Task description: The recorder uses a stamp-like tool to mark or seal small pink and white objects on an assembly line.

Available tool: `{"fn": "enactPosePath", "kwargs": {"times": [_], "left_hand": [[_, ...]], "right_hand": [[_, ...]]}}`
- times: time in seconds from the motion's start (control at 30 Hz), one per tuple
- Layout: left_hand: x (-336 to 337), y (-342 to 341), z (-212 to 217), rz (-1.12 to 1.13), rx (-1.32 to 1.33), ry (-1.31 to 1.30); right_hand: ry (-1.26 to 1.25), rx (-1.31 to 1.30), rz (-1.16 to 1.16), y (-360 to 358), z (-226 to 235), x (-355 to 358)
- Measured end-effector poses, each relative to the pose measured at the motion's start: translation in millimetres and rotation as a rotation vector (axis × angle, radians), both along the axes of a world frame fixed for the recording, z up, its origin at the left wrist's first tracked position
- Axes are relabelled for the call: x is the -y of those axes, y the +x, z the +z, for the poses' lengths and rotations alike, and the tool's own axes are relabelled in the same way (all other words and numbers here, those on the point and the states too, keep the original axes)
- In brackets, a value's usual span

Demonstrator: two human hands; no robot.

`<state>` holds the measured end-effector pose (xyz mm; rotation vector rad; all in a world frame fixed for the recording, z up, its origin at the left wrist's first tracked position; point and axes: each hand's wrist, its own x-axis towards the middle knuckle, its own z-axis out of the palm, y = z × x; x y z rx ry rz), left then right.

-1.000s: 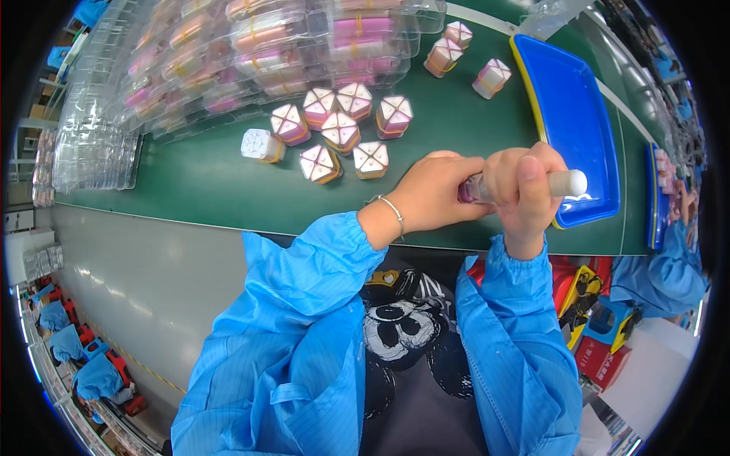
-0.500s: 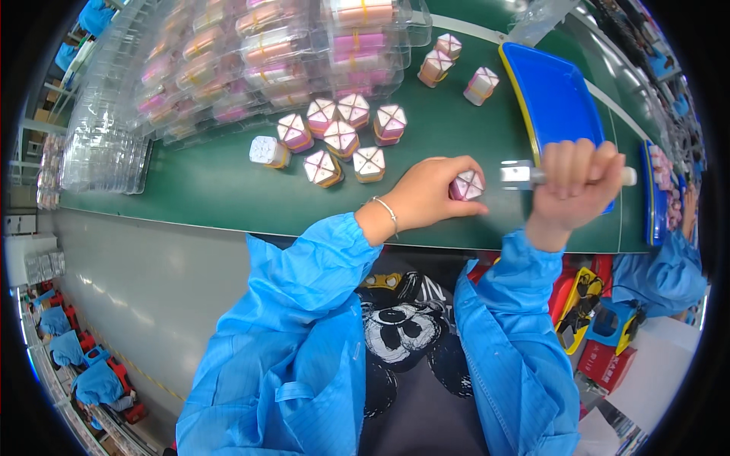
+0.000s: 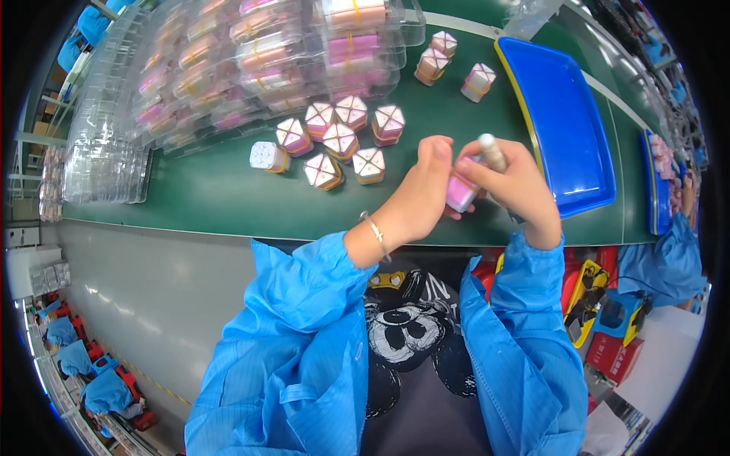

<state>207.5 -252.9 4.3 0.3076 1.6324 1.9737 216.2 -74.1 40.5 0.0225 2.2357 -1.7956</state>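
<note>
My left hand (image 3: 417, 190) is closed round a pink-and-white bundle (image 3: 461, 191), tilted on its side just above the table's front part. My right hand (image 3: 521, 186) grips a tool with a white rod-like handle (image 3: 492, 150), which sticks up between thumb and fingers; its head is hidden. The right thumb and fingers also press on the bundle. To the left stands a group of similar bundles (image 3: 340, 142), upright, with wedge-patterned white tops and yellow bands. Beside them, one bundle with a plain pale top (image 3: 266, 156) sits at the group's left edge.
Stacked clear plastic trays (image 3: 277, 57) of banded pink and peach pieces fill the back left, beside nested clear trays (image 3: 106, 137). A blue tray (image 3: 566, 121) lies at the right, with several bundles (image 3: 477, 82) behind. A co-worker's blue sleeve (image 3: 665, 262) is far right.
My right hand has swung left with the white-handled tool and come to the bundle. My left hand has lifted and tipped the bundle from upright onto its side.
</note>
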Motion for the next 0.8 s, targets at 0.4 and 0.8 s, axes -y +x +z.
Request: {"fn": "enactPosePath", "kwargs": {"times": [0.4, 0.8], "left_hand": [[69.6, 30.1, 23.3, 0.422, -1.120, -1.093], [47.6, 11.6, 22.3, 0.066, -1.139, -0.612]], "right_hand": [[0.161, -0.284, -0.196, 29.3, 18.7, -53.4], [0.743, -0.478, -0.207, 24.5, 11.2, -43.0]]}}
